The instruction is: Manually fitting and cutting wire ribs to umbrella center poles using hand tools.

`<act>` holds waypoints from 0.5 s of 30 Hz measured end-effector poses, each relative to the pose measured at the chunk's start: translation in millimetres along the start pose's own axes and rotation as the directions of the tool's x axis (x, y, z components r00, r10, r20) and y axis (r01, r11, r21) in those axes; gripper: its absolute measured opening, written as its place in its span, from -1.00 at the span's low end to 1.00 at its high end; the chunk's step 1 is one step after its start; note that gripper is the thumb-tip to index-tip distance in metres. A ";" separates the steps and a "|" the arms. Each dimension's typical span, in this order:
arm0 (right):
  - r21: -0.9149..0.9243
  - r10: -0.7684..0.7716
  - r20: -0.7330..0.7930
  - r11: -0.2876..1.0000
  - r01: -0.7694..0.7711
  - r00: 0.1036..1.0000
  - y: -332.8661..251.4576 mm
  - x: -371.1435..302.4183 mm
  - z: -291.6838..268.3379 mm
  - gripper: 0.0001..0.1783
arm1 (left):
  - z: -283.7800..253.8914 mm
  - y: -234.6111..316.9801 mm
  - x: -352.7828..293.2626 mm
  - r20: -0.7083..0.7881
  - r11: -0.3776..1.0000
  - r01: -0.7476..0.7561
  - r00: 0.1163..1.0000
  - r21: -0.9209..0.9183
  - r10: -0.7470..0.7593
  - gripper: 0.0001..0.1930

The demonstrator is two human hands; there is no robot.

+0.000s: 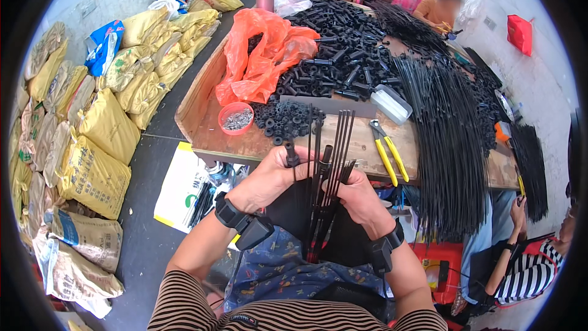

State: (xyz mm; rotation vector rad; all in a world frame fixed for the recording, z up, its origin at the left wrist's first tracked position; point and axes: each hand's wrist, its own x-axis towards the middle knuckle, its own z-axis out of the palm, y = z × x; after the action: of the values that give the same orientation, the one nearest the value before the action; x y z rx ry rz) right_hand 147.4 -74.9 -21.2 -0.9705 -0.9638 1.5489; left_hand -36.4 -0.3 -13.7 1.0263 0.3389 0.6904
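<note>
In front of the table edge, my left hand (271,175) is closed around a short black plastic tube (292,155) with a flared end. My right hand (361,197) grips a bundle of thin black rods (345,141) that stand nearly upright between both hands. Another black tube (327,154) sits among the rods. My fingertips are partly hidden by them. On the table just beyond lie small black rings (288,121) in a heap and a pink bowl (251,124) of tiny metal bits. Yellow-handled pliers (388,158) rest to the right.
A large pile of black tubes (343,37) covers the table behind an orange-red bag (245,67) and a clear plastic box (392,105). Long black rods (444,147) overhang the right edge. Yellow sacks (98,175) are stacked left. Co-workers sit at the far side and right.
</note>
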 end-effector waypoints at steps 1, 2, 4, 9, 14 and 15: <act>-0.001 -0.003 -0.003 1.000 0.003 1.000 2.4 1.3 -0.7 -0.93 | 1.3 1.3 0.0 0.007 1.000 -0.006 1.000 -0.023 0.006 -0.78; 0.014 -0.012 -0.036 1.000 0.012 0.999 6.1 2.2 -0.8 -0.92 | -0.7 -1.6 1.7 0.011 1.000 -0.006 1.000 -0.023 0.006 -0.78; 0.029 -0.019 -0.067 0.999 0.021 0.998 10.5 2.7 4.3 -0.91 | -8.0 -11.6 7.2 -0.031 0.992 -0.038 0.999 -0.122 0.035 -0.75; -0.199 -0.246 -0.263 0.960 0.197 0.933 16.8 -1.1 19.8 -0.81 | -7.5 -13.6 13.3 -0.015 0.994 -0.019 1.000 -0.104 0.017 -0.78; -0.333 -0.372 -0.242 0.899 0.283 0.896 16.2 -5.5 19.3 -0.75 | -9.4 -12.0 11.2 0.000 0.998 -0.029 1.000 -0.061 0.029 -0.77; -0.387 -0.370 -0.233 0.883 0.264 0.899 12.0 -8.0 19.9 -0.74 | -9.8 -12.3 11.2 -0.001 0.998 -0.030 1.000 -0.061 0.030 -0.77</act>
State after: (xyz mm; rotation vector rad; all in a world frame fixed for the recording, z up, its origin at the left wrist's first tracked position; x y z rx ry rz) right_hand 126.0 -86.6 -24.4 -1.1843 -1.1333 0.9342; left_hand -29.2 9.6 -28.6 0.9754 0.3015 0.7235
